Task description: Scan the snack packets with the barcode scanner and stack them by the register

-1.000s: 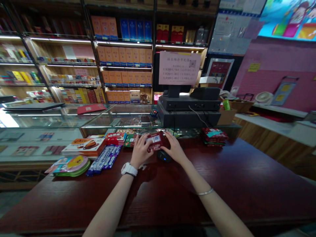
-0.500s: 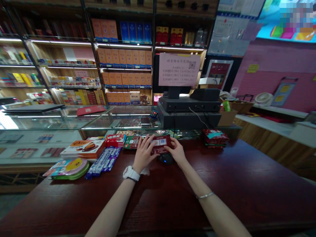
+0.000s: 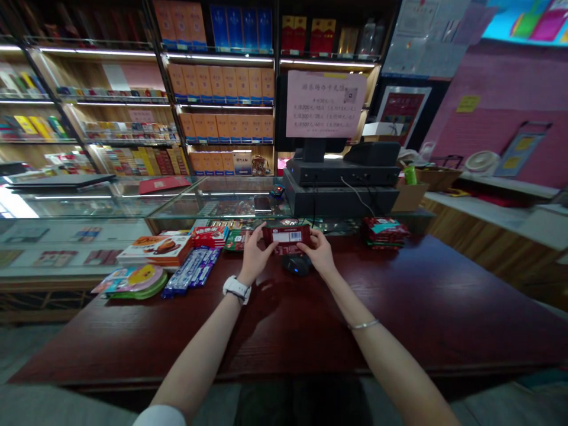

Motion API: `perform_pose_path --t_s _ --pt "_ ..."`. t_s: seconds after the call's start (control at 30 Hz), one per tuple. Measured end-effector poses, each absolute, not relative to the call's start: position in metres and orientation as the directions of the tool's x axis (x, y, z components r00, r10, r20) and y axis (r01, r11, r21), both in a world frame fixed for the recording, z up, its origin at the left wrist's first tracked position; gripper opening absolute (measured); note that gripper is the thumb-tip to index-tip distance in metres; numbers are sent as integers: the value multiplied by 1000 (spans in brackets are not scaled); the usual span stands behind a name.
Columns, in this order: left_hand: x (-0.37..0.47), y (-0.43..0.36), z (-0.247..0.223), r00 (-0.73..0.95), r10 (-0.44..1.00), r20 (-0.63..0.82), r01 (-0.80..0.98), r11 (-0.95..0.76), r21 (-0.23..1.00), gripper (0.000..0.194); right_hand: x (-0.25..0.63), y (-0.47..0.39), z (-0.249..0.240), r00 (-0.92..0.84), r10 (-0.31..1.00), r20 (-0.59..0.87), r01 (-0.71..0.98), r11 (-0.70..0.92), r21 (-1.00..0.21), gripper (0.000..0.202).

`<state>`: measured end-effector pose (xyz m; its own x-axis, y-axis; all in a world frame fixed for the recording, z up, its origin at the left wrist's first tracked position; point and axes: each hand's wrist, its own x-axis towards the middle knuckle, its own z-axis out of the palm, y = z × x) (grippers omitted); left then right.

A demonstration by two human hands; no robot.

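Note:
A dark red snack packet (image 3: 287, 235) with a white barcode label is held up level between my two hands. My left hand (image 3: 256, 254), with a white watch at the wrist, pinches its left end. At the other end, my right hand (image 3: 320, 251) grips the packet between thumb and fingers. Just below it a black computer mouse (image 3: 297, 264) with a blue light lies on the dark wooden desk (image 3: 310, 331). Behind my left hand is a green packet (image 3: 235, 239), partly hidden.
Left on the desk are blue-purple wrapped bars (image 3: 193, 271), an orange and white box (image 3: 155, 250), a red box (image 3: 210, 236) and round colourful packs (image 3: 135, 280). A stack of red packets (image 3: 385, 232) lies right. A cash register (image 3: 341, 192) stands behind on the glass counter (image 3: 222, 198).
My left hand has moved from across the packet's face to its left end. The packet is now level, its label facing me. The camera view has tilted down slightly.

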<state>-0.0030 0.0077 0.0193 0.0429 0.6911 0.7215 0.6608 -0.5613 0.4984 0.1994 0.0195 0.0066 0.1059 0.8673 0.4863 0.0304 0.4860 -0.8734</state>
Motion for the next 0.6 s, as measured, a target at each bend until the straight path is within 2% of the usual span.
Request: perform_pose_path --t_s 0.1,0.17,0.23,0.3,0.4,0.5,0.6 --pt "-6 7 23 15 683 730 660 -555 506 47 201 15 12 86 817 570 155 555 -818 40" --pt "-8 5 26 40 666 745 683 -562 466 30 203 12 15 39 772 635 266 604 -751 26" --pt "-10 2 28 65 636 769 708 -572 413 23 205 9 16 30 732 680 381 621 -685 17" --pt "-10 -1 30 82 595 799 738 -575 352 26 207 7 16 58 715 696 496 585 -642 20" --pt "-11 -5 29 149 537 830 786 -574 230 36 208 5 15 34 760 649 621 492 -609 34" --pt "-12 -8 26 206 540 816 843 -522 132 43 208 4 14 -11 793 609 652 468 -597 46" --pt "-11 -9 24 227 571 789 884 -460 78 46 207 4 13 -7 781 625 624 491 -608 45"
